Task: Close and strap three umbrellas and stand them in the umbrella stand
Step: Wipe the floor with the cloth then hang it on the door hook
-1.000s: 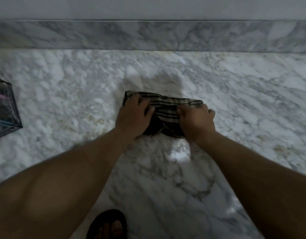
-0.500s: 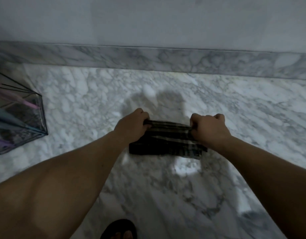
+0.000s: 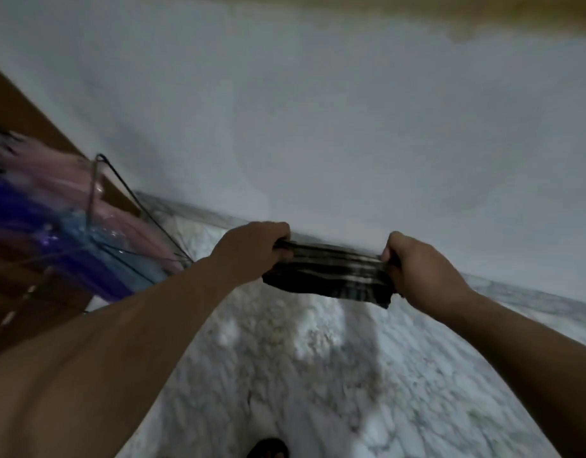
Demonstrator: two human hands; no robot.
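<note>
A dark plaid folded umbrella [image 3: 329, 276] hangs level in the air above the marble floor, stretched between both hands. My left hand [image 3: 253, 247] grips its left end. My right hand [image 3: 417, 266] grips its right end. At the left stands a clear-walled umbrella stand with a black wire frame [image 3: 126, 193]; pink, blue and purple umbrellas [image 3: 86, 239] lean inside it. The view is blurred by motion.
A white wall [image 3: 318, 127] with a marble skirting [image 3: 533, 295] runs close behind the hands. Brown wooden furniture [image 3: 20, 120] stands at the far left behind the stand. A dark sandal [image 3: 268, 449] shows at the bottom edge on the marble floor [image 3: 318, 375].
Both hands have lifted the plaid umbrella off the floor and pulled it out lengthwise. The view has tilted up and left, bringing the stand and wall into sight.
</note>
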